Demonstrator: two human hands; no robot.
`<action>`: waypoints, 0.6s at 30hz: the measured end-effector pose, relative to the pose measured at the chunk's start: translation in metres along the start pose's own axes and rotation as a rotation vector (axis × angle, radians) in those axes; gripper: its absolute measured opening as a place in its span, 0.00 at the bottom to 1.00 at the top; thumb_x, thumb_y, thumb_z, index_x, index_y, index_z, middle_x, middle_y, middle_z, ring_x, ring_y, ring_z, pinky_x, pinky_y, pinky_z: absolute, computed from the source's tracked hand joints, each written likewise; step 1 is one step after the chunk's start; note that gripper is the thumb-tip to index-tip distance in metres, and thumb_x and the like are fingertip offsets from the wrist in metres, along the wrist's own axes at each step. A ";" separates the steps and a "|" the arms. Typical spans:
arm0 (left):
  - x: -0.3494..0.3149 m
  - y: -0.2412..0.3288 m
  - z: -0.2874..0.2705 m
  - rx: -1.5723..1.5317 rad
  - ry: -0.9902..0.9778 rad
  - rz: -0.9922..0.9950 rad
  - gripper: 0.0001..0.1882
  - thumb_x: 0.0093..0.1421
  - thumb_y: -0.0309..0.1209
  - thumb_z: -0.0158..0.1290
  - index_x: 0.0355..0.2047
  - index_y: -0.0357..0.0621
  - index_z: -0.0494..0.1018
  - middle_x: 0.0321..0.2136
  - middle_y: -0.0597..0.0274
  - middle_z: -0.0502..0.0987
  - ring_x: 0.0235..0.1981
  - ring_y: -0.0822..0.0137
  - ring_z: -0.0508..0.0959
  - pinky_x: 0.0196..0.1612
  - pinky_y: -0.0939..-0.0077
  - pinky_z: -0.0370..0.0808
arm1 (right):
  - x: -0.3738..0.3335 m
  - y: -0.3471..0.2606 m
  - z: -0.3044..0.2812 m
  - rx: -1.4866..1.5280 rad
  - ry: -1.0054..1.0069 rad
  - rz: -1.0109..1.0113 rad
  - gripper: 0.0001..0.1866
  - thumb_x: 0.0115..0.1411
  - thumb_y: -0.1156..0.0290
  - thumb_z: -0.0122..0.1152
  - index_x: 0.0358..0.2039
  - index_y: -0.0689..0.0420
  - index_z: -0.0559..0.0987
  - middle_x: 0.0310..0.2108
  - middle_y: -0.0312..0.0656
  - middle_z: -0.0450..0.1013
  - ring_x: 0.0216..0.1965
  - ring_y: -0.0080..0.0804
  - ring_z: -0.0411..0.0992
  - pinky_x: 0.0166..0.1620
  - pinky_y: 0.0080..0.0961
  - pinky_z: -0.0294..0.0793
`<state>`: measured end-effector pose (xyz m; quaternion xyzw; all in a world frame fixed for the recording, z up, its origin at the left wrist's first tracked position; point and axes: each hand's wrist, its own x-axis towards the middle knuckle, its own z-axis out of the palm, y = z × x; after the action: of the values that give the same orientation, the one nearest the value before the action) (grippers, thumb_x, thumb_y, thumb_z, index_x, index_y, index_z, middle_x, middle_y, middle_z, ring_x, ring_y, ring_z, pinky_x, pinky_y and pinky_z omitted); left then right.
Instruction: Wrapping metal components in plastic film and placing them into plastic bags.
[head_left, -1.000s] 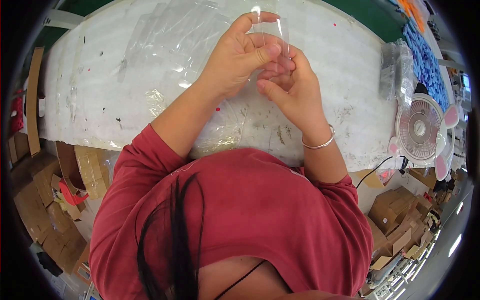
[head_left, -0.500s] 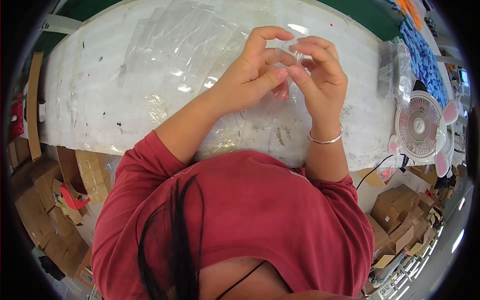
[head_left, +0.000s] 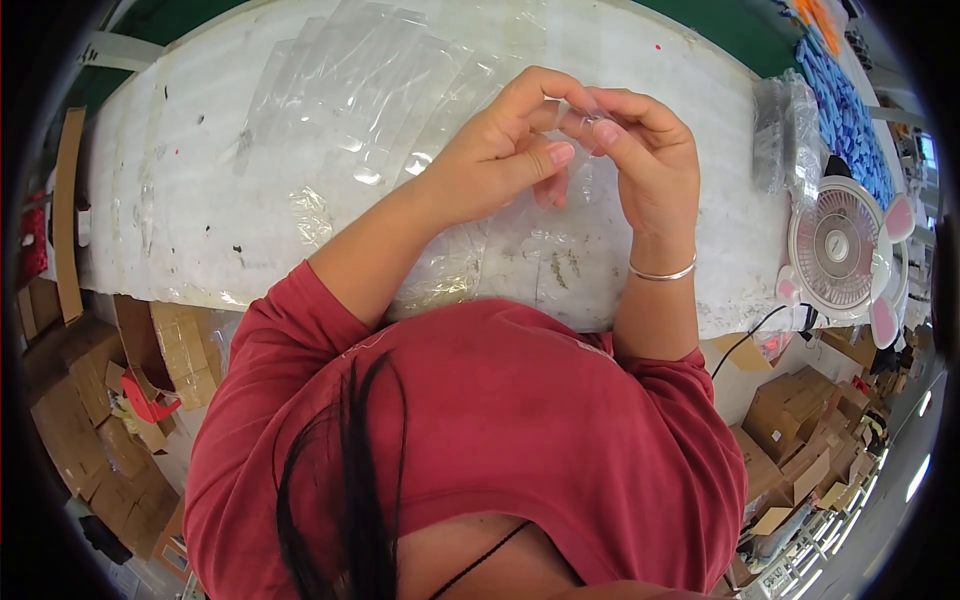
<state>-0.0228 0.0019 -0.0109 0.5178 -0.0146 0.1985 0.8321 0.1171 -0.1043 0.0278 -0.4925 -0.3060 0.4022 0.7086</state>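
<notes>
Over the white tabletop, a clear plastic piece (head_left: 594,180) is held between my two hands; its outline is hard to make out. My right hand (head_left: 655,165) pinches its upper part between thumb and fingers. My left hand (head_left: 500,150) curls round the left side, index fingertip close to the right fingers and thumb standing off from them. Left of the hands, several flat clear plastic sheets (head_left: 340,95) lie fanned out and overlapping on the table.
A white fan (head_left: 835,245) with pink-lined ears stands at the table's right end, near wrapped clear plastic (head_left: 785,140) and a pile of blue items (head_left: 850,130). Cardboard boxes (head_left: 795,410) fill the floor at right, with more boxes (head_left: 100,420) at left.
My right fingers have closed down onto the plastic and its thumb has moved up. The left thumb has come away from the right thumb. The sheets on the table stay put.
</notes>
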 end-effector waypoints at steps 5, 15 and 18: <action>-0.002 0.004 0.002 0.118 0.038 -0.002 0.27 0.62 0.19 0.47 0.57 0.49 0.49 0.44 0.48 0.76 0.23 0.68 0.74 0.27 0.82 0.73 | 0.000 0.001 -0.005 -0.045 -0.029 -0.031 0.11 0.52 0.86 0.62 0.38 0.65 0.81 0.31 0.42 0.77 0.31 0.25 0.71 0.37 0.15 0.73; -0.001 0.006 0.008 0.000 0.113 -0.071 0.28 0.62 0.19 0.47 0.57 0.50 0.46 0.43 0.49 0.76 0.25 0.67 0.74 0.29 0.80 0.73 | 0.000 -0.003 -0.012 -0.363 -0.136 -0.177 0.11 0.54 0.84 0.61 0.39 0.64 0.82 0.38 0.41 0.75 0.32 0.25 0.69 0.37 0.15 0.73; 0.001 0.011 0.014 -0.084 0.186 -0.045 0.27 0.62 0.20 0.47 0.56 0.49 0.48 0.41 0.51 0.76 0.24 0.68 0.74 0.29 0.80 0.73 | -0.002 -0.006 -0.002 -0.395 -0.165 -0.218 0.14 0.55 0.83 0.60 0.42 0.63 0.80 0.41 0.42 0.74 0.34 0.26 0.69 0.37 0.15 0.74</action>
<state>-0.0235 -0.0062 0.0055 0.4620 0.0658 0.2261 0.8551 0.1194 -0.1079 0.0331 -0.5512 -0.4868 0.2946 0.6103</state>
